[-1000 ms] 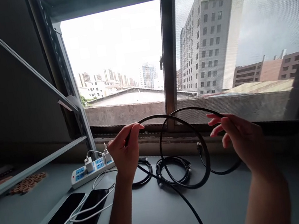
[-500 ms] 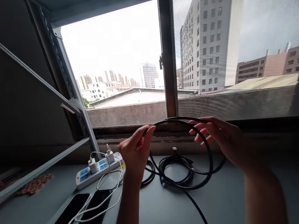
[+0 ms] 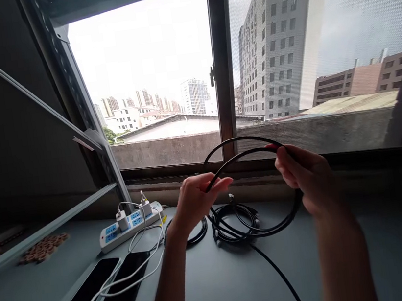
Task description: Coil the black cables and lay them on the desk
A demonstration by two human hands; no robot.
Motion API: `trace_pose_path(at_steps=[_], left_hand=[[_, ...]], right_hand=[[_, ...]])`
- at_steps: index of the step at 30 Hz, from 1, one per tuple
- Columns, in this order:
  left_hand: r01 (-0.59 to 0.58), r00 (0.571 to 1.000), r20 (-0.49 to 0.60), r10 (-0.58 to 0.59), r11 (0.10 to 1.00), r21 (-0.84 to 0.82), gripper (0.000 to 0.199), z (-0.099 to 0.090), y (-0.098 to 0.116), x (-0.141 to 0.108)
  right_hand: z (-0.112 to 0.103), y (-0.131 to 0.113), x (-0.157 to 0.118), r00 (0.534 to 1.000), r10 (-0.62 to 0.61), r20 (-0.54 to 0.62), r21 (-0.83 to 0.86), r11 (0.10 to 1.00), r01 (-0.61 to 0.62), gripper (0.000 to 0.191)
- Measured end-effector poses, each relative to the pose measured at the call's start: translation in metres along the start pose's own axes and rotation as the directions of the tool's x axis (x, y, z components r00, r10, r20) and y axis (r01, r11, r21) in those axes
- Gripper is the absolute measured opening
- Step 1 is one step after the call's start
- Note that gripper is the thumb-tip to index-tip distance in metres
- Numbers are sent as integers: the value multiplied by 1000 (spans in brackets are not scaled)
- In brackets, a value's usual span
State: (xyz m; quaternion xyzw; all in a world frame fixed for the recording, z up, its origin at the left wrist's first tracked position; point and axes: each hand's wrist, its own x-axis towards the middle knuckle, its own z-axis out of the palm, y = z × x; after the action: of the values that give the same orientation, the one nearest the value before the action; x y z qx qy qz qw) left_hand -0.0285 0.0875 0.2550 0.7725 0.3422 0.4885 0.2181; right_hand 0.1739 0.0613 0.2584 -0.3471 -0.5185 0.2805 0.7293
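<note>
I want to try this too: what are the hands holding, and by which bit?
A black cable: the right hand pinches its loops at upper right; the left hand holds one loop further left.

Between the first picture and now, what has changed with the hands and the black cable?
The left hand has moved right and slightly down, nearer the right hand. The right hand's fingers, spread before, have closed; the arc of black cable from the left hand, previously hanging free of the right, now meets the other arc in its grasp. The power strip and phones stay put.
</note>
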Motion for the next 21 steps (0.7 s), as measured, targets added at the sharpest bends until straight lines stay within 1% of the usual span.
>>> trace_pose_path(at_steps=[1, 2, 3, 4, 5, 6, 7, 8, 11, 14, 16, 19, 21], left_hand=[[69, 985, 163, -60, 996, -51, 37, -2, -1, 1], [134, 943, 317, -102, 988, -80, 36, -5, -3, 1], [190, 887, 443, -132, 978, -90, 37, -6, -4, 2], [230, 831, 535, -152, 970, -82, 37, -7, -6, 3], [251, 786, 595, -167, 966, -61, 39, -7, -7, 3], [256, 755, 631, -176, 966, -38, 41, -5, -9, 4], [256, 736, 652, -181, 967, -20, 44, -2, -11, 5], [254, 726, 663, -185, 967, -8, 48, 3, -13, 6], [241, 710, 681, -180, 971, 5, 61, 23, -21, 10], [250, 693, 706, -145, 967, -47, 70, 45, -29, 14], [311, 699, 698, -157, 945, -99, 72, 55, -35, 15], [407, 709, 677, -197, 898, -165, 69, 65, -41, 15], [431, 705, 689, -167, 873, -230, 68, 69, -43, 14]], right_hand=[[-3, 1, 2, 998, -14, -60, 16, 1000, 15, 30], [-6, 2, 4, 994, -27, -110, 32, 999, 30, 29], [-9, 2, 6, 987, -44, -156, 52, 997, 53, 27], [-12, 2, 8, 978, -65, -197, 73, 994, 80, 25], [-14, 2, 9, 969, -86, -233, 96, 989, 111, 24], [-15, 1, 10, 959, -106, -263, 118, 983, 141, 24], [-16, 1, 10, 951, -122, -285, 138, 976, 167, 24], [-17, 0, 11, 942, -139, -306, 154, 969, 193, 24], [-13, 1, 11, 922, -187, -339, 178, 949, 258, 20], [-6, 3, 12, 916, -212, -341, 198, 936, 290, 14], [-1, 5, 12, 916, -212, -339, 226, 927, 298, 13], [3, 6, 11, 916, -222, -333, 286, 902, 323, 13], [5, 6, 10, 921, -235, -310, 330, 882, 336, 15]])
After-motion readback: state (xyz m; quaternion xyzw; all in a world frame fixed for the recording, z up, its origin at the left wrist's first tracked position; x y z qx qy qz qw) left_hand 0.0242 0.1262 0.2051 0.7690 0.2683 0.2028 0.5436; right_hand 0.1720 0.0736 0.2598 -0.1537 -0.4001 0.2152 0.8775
